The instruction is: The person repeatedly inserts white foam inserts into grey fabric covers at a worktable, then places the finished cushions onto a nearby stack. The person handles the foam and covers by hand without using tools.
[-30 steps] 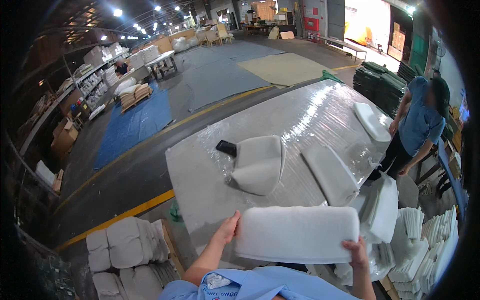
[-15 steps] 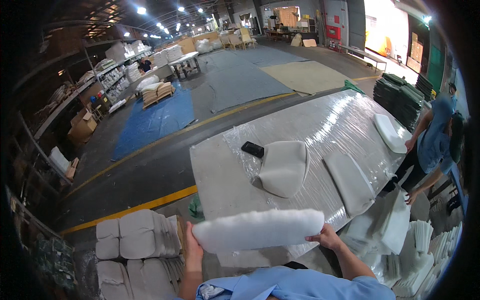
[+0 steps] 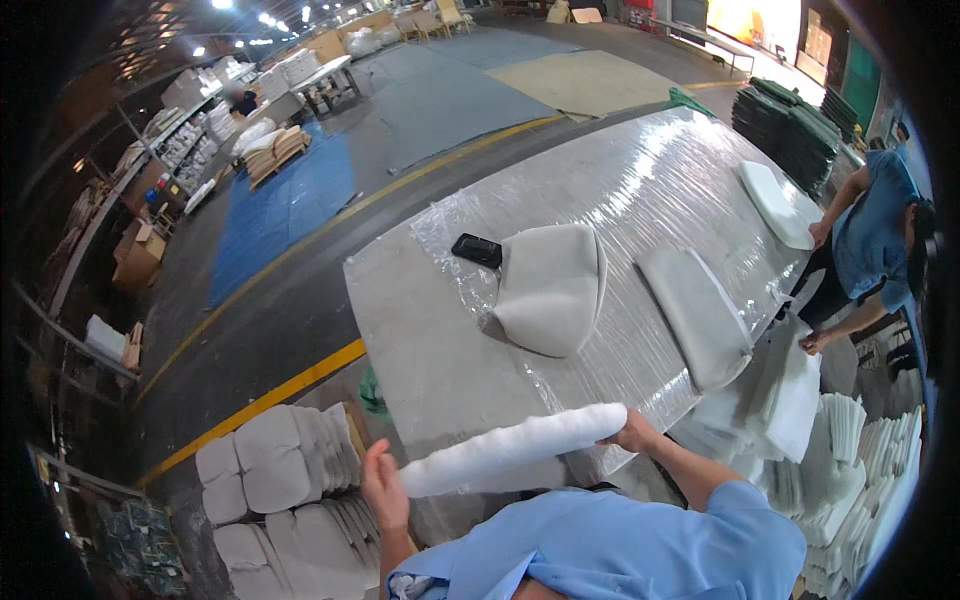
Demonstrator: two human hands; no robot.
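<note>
I hold a long white foam pad (image 3: 510, 449) edge-on between both hands, just in front of my chest. My left hand (image 3: 385, 488) grips its left end and my right hand (image 3: 632, 432) grips its right end. The pad hangs over the near edge of a large table wrapped in clear plastic film (image 3: 640, 190). On the table lie a grey covered seat cushion (image 3: 550, 285), a flat grey cushion (image 3: 695, 315) and a small black device (image 3: 476, 249).
Stacks of grey-white seat pads (image 3: 285, 470) stand on the floor at my left. White foam pieces (image 3: 860, 460) are piled at the right. A person in a blue shirt (image 3: 865, 245) works at the table's right side, touching a white pad (image 3: 775, 205). A yellow line (image 3: 250, 405) crosses the floor.
The foam pad has turned from flat and broad to edge-on, so it now looks like a narrow roll. My view has swung left and both hands have dropped lower.
</note>
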